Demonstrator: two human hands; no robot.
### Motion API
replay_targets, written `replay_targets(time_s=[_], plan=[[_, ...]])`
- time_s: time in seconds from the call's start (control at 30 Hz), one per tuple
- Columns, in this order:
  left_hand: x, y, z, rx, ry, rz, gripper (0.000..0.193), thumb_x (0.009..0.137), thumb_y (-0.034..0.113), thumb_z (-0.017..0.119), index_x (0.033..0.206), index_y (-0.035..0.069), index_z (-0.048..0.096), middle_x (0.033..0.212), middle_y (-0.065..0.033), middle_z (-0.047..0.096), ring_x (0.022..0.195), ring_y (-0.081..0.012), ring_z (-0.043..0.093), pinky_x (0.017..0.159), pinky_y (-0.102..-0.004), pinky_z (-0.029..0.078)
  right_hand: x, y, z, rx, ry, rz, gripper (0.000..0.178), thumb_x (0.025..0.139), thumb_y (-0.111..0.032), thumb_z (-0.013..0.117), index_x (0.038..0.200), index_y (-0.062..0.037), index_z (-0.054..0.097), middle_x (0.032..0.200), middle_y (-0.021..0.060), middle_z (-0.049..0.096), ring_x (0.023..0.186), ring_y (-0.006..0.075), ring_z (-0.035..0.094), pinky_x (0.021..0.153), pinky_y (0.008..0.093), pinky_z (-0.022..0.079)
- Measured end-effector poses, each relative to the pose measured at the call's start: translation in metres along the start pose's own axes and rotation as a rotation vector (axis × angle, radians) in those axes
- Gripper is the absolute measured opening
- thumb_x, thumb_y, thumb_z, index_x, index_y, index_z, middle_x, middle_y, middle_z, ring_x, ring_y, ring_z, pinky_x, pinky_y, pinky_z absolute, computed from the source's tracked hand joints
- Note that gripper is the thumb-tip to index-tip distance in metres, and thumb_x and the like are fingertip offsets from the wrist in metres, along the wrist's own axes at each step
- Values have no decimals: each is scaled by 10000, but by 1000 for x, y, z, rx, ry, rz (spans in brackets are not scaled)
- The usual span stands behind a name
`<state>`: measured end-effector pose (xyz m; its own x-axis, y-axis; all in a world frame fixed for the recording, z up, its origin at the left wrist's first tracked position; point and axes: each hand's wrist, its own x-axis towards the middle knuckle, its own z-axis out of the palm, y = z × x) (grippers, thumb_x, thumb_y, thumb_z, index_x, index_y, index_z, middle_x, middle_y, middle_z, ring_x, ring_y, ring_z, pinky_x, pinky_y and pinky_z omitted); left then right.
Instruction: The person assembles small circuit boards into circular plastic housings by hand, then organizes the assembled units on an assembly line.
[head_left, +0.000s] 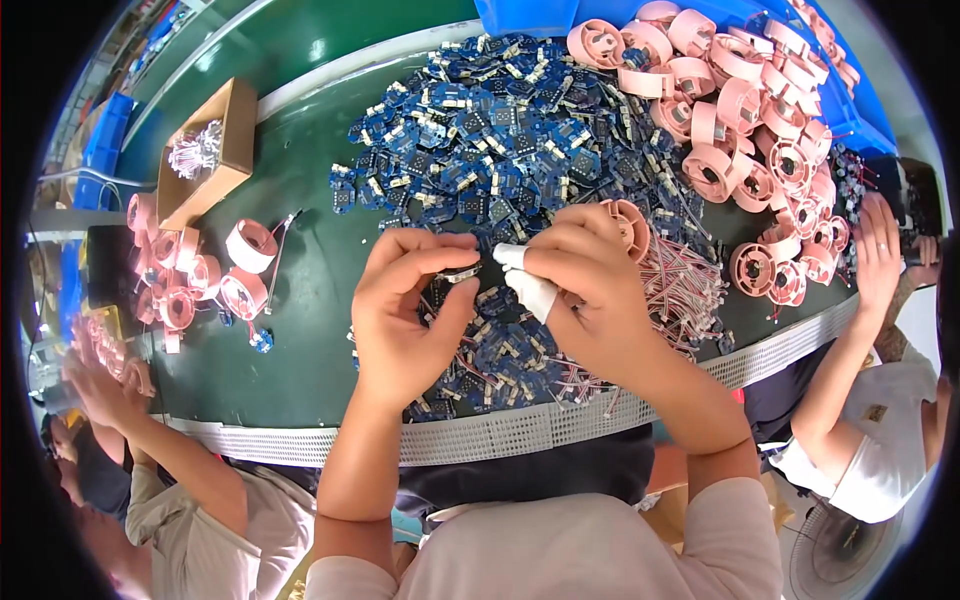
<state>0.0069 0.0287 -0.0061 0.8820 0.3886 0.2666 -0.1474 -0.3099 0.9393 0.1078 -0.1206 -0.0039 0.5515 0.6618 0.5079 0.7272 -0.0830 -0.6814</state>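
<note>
My left hand point(405, 305) pinches a small circuit board point(460, 273) edge-on between thumb and forefinger, above the dark green table. Close to its right, my right hand point(595, 285) has its thumb and forefinger, both in white finger covers point(530, 285), pressed together. What they hold, if anything, is hidden. A pink plastic ring point(630, 228) shows just behind the right hand's knuckles; I cannot tell whether the hand touches it. Beyond both hands spreads a large heap of blue circuit boards point(470, 140), with more boards point(505, 345) below them. A bundle of thin wires with connectors point(685, 285) lies beside my right wrist.
Many pink rings point(740, 105) are piled at the far right near a blue bin point(865, 110). At left are more pink rings point(180, 270) and a cardboard box point(215, 150) with white parts. A person's hand point(878, 250) is at right, another person's hand point(105, 385) at left.
</note>
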Motion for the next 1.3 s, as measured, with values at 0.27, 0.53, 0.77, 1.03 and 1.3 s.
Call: replay_targets(time_s=[0.27,0.53,0.77,1.03,1.3], plan=[[-5,2,-6,-546,-117,-353,312,840,-94,493,1125,-8,587,983,-53,482,794,-94,525,656,-210,447,-2,-4,0,72,70,46,157,598,16,677,724,-50,610,724,20,593,812,235,546,708,354,384],[-7,10,2,-479,-105,-398,312,857,-69,525,1156,5,575,956,-39,520,748,-66,504,588,-184,436,-2,-7,-2,123,-44,146,145,741,-51,667,878,-30,623,808,48,587,879,230,494,731,327,397],[-8,9,2,-461,-69,-416,272,835,-62,589,1104,-26,591,1018,-70,584,846,-83,556,646,-186,485,-1,-4,2,94,-10,94,187,660,-38,654,835,-49,586,785,41,580,855,256,494,753,385,343],[-9,5,7,-159,-19,-185,189,791,-65,630,971,-15,654,953,-92,622,767,-126,596,646,-232,491,-2,-8,4,-113,-14,-22,173,641,-69,662,798,-64,589,757,20,560,847,246,495,735,409,328],[-12,18,12,406,88,25,207,723,-84,650,913,-6,672,815,-115,636,684,-199,613,596,-261,484,-13,-28,21,-24,70,45,310,591,16,660,887,-2,571,821,100,531,858,306,498,729,409,389]])
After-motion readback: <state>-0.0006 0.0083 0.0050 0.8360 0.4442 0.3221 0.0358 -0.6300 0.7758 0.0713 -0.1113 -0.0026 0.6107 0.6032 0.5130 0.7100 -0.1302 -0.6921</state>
